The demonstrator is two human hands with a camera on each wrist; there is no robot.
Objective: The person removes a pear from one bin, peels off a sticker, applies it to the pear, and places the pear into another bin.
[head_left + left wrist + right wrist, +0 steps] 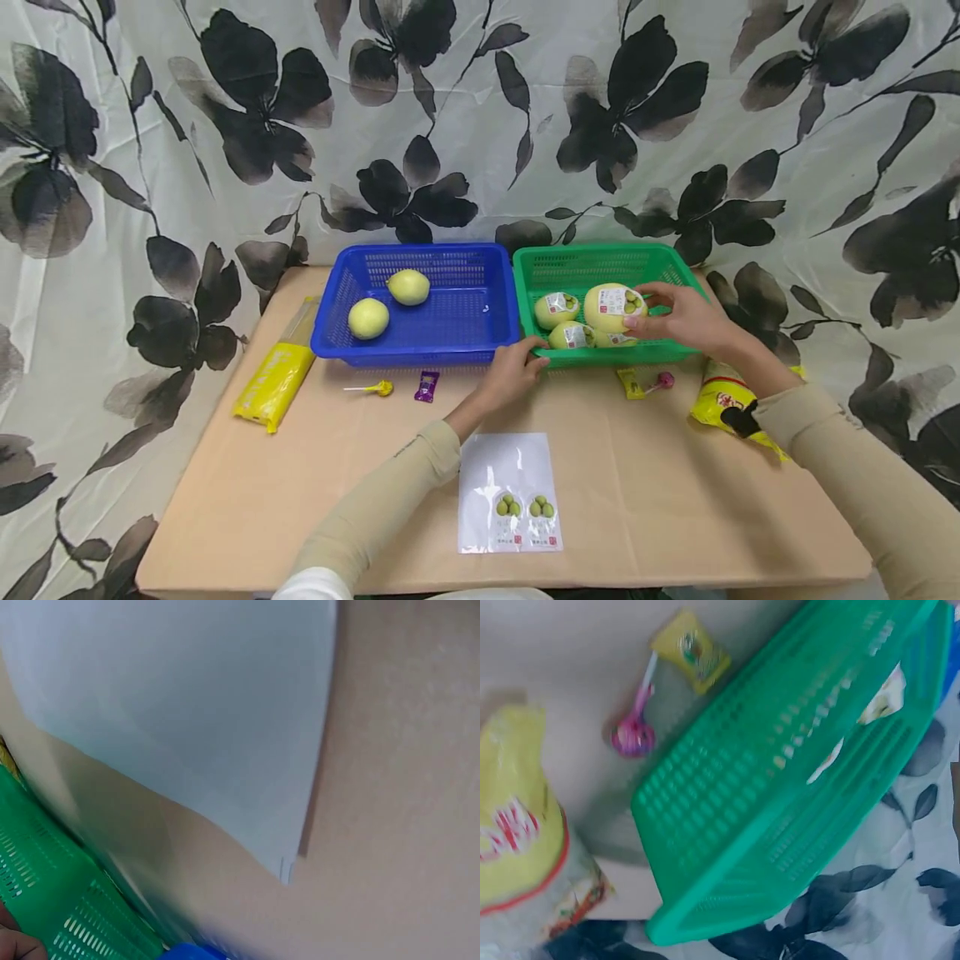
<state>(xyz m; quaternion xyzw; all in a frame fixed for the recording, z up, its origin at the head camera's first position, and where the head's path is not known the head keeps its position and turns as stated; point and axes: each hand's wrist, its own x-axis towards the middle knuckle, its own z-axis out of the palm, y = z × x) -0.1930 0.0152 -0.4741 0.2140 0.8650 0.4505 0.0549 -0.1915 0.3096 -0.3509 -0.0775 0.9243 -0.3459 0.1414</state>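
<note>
My right hand [686,317] pinches a pale yellow-green fruit [603,310] between thumb and fingers, just above other fruits in the green basket [600,358]. A white label with a picture of green fruits faces up on it. Beneath lie several similar fruits with labels, such as one labelled fruit [556,309] at the left. At the basket's front left corner, my left hand [513,373] grips the rim with curled fingers. The right wrist view shows the basket's side [712,795], with the held fruit hidden.
A blue basket [420,354] with two unlabelled fruits stands to the left. In front lie a yellow lollipop [381,388], purple candy [427,387], yellow candy [632,384], pink lollipop [663,381] and sticker sheet [506,467]. Yellow bags flank the baskets, left [277,379] and right [723,396].
</note>
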